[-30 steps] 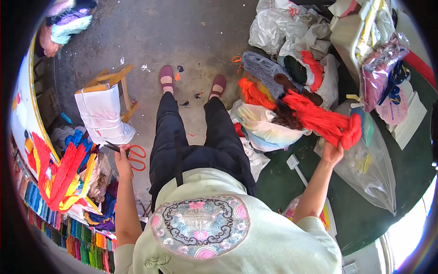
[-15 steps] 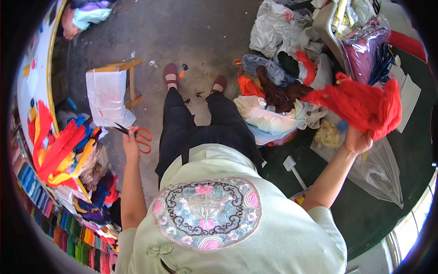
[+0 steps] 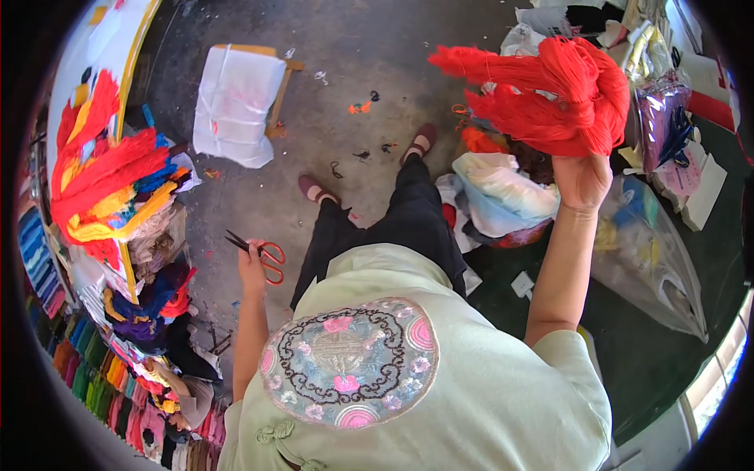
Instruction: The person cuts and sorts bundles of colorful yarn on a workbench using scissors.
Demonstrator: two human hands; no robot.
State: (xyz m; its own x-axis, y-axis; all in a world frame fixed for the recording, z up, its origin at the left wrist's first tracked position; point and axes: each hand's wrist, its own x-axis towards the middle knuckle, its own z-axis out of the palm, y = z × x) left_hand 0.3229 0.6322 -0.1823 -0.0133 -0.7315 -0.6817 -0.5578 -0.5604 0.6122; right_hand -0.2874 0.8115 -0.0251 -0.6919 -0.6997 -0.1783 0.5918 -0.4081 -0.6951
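My right hand [image 3: 583, 182] is raised at the right, closed around the lower end of a bundled skein of red yarn [image 3: 561, 98]. The skein's loose strands spread out to the left of my fingers. Low on the left, my left hand [image 3: 252, 271] is closed on a pair of scissors [image 3: 271, 263] with orange-red handles. Their dark blades point up and left, away from the yarn. On the left table lies a pile of red and yellow-orange yarn skeins [image 3: 106, 184], apart from my left hand.
A stool wrapped in white cloth [image 3: 238, 102] stands on the floor ahead. To the right, a pale plastic bag [image 3: 503, 192] sits among heaped yarn, and a clear bag [image 3: 656, 259] lies on the dark green table [image 3: 628, 357]. Thread scraps [image 3: 360, 108] dot the floor.
My right hand has lifted the red skein up and to the left in view. My body has turned and one foot has shifted. The scissors stay in my left hand.
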